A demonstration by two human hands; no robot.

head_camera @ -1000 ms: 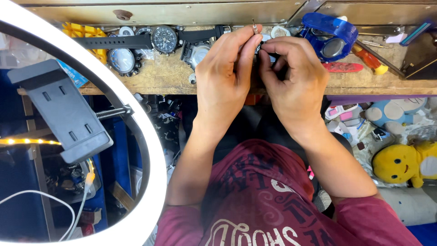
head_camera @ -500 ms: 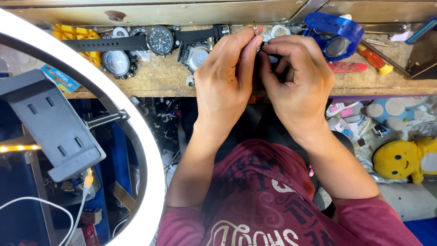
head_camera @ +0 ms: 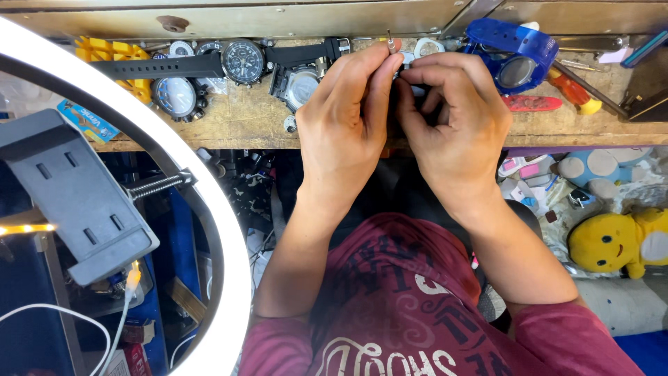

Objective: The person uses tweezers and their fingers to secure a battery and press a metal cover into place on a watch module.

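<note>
Working close together over the worn wooden bench top (head_camera: 229, 125), left hand (head_camera: 348, 118) and right hand (head_camera: 456, 125) meet at the far middle of the scene. Fingers of both are curled inward and pressed around a small metal part (head_camera: 406, 61); only a sliver of it shows between the fingertips, so its shape cannot be told. Left thumb and forefinger also pinch a thin metal pin tool (head_camera: 391, 43), whose tip stands just above the knuckles.

Left of the hands, on the bench: a black round-faced wristwatch with a long black strap (head_camera: 243, 63), lying flat; a strapless round watch case with a pale dial (head_camera: 174, 94) nearer and further left; a yellow plastic holder (head_camera: 115, 52) at the far left.

Right of the hands: a blue plastic watch with a wide strap (head_camera: 513, 52), a flat red plastic piece (head_camera: 532, 103) near it, and a screwdriver with an orange and yellow handle (head_camera: 574, 90).

A small blue rectangular card packet (head_camera: 87, 122) with an orange stripe sits at the bench's left near edge.

Near left: a white ring light (head_camera: 209, 230) with a grey phone clamp (head_camera: 76, 202).

Below the bench at right: a yellow plush toy (head_camera: 612, 240), beside pink and blue small packets (head_camera: 525, 170).
</note>
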